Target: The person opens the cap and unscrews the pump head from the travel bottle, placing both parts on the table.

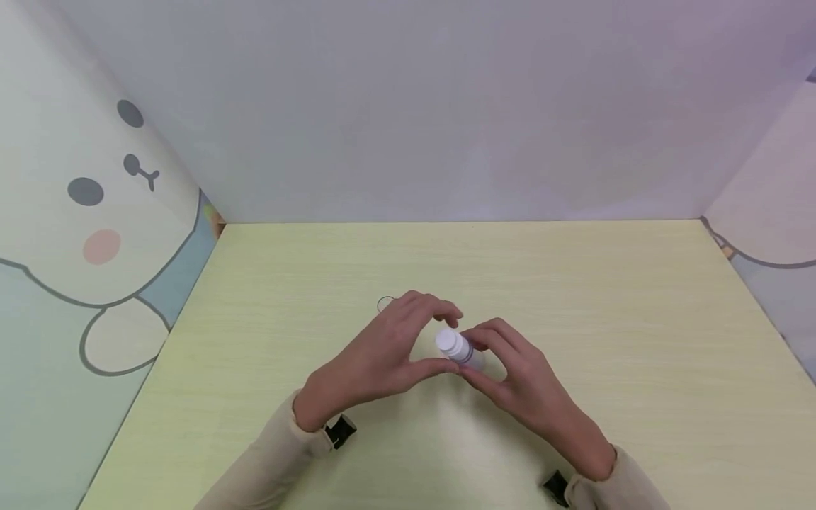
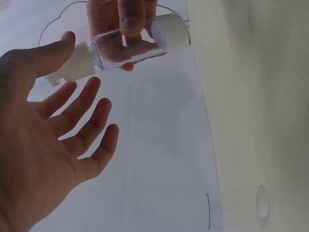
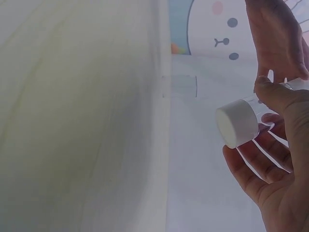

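My right hand (image 1: 525,375) holds a small clear bottle (image 2: 128,46) between thumb and fingers, above the table. The bottle has a white base (image 3: 237,123) and a white top (image 1: 448,340) that points up towards the head camera. My left hand (image 1: 389,347) is around the top with its fingers spread and loosely bent. In the left wrist view the left thumb (image 2: 55,53) is on one side of the white top and the fingertips are just beyond its other side. A gap shows between the left fingers and the top in the head view.
A clear open cylinder (image 2: 236,208) stands on the pale wooden table (image 1: 593,283), mostly hidden behind my left hand in the head view. A plain white wall (image 1: 433,113) rises at the table's back edge, and panels with cartoon animals (image 1: 95,212) flank both sides.
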A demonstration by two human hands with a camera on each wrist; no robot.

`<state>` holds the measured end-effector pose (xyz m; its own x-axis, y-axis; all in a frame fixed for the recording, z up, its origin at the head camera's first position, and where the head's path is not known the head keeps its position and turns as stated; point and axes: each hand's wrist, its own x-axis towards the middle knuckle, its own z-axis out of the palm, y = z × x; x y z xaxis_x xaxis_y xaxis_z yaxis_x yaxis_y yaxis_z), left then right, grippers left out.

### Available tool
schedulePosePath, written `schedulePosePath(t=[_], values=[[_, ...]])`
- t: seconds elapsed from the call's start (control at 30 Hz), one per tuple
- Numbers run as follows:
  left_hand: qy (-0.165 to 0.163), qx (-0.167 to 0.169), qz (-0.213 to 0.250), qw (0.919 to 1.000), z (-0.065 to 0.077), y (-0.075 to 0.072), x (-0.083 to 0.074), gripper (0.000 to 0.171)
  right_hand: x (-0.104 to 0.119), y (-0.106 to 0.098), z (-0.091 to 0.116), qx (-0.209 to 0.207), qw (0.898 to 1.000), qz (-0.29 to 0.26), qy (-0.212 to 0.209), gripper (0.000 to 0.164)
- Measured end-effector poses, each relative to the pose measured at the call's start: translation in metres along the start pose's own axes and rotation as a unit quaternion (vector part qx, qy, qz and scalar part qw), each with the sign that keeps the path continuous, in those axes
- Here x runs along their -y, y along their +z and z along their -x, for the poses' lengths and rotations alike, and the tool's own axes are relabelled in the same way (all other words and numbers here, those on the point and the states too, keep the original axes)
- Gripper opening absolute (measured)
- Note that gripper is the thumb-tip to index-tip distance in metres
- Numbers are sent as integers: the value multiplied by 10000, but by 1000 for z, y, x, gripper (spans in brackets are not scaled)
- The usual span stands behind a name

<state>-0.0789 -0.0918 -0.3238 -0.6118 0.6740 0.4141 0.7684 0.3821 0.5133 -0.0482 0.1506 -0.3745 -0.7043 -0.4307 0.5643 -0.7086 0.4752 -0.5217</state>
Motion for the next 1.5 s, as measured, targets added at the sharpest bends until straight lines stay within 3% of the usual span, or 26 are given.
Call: schedulePosePath(t=[0.13,0.23,0.53,0.8,0.87,1.0,1.13,1.5], values=[[381,79,419,9984,0,-2,1,38,-2,1,0,-92,9999,-7,-121,35],[549,55,397,9977,-1,-3,1,32,-2,1,1,-83,9999,-16,-137,35],[331,-96,-134,9993,-1,-3,1,30,-2,2,0,-37,9999,-37,-147,33],[470,-326,-991,9934,-1,2,7,46,0,1,0,160,9999,25,20,37],[519,-299,-859,9945,0,3,7,48,0,0,1,208,9997,35,90,38],[722,-94,-139,9972,0,1,6,42,-2,-1,1,139,9999,38,38,35],[989,94,404,9942,0,-1,5,43,-4,0,1,26,10000,13,-88,38],[1172,-48,191,9929,-2,0,7,27,-3,0,2,17,9999,27,-118,35]])
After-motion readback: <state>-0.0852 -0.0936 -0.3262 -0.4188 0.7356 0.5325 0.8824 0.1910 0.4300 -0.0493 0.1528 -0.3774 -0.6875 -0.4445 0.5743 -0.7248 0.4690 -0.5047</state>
